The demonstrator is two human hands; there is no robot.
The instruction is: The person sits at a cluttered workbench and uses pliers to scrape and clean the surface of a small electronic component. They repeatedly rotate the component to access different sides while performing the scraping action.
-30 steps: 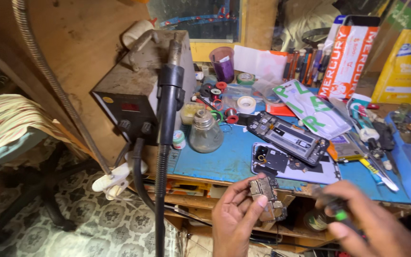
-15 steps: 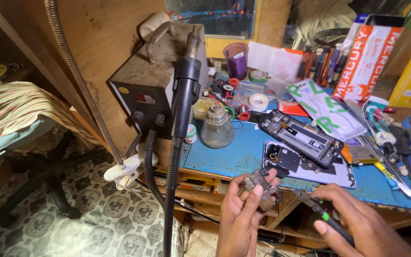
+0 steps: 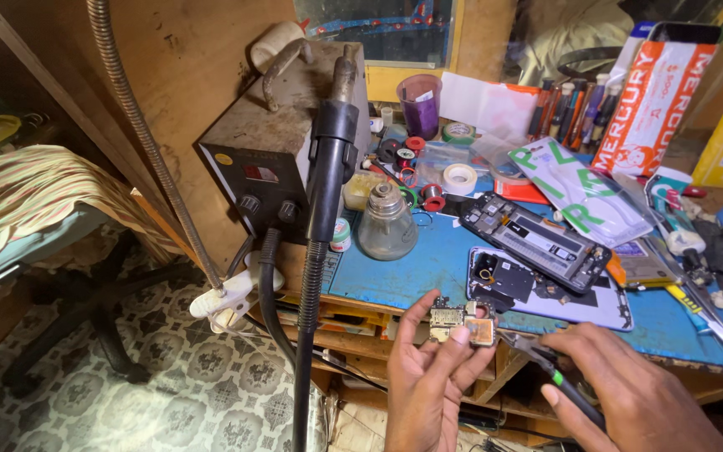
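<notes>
- A small circuit board is pinched in the left hand, thumb laid over its front and fingers behind; the hand is closed on the board just below the front edge of the blue work mat.
- Tweezers with a green band are gripped in the right hand, which is closed around their shank.
- The tweezer tip is seen at about 3 o'clock from the board, touching or just short of its right edge; contact cannot be made out.
- The long axis of the tweezers runs from roughly 4 o'clock up toward 10 o'clock, pointing into the board.
- The board's long side lies nearly level, left to right; the left hand is the one on it, the right reaches it only through the tool.
- At 12 o'clock from the board, a purple phone back panel and a dark phone frame are laid on the mat, the frame slanting toward 4 o'clock.
- At 10 o'clock a glass bottle stands upright, beside a hot-air station with its black handpiece hung nozzle up.
</notes>
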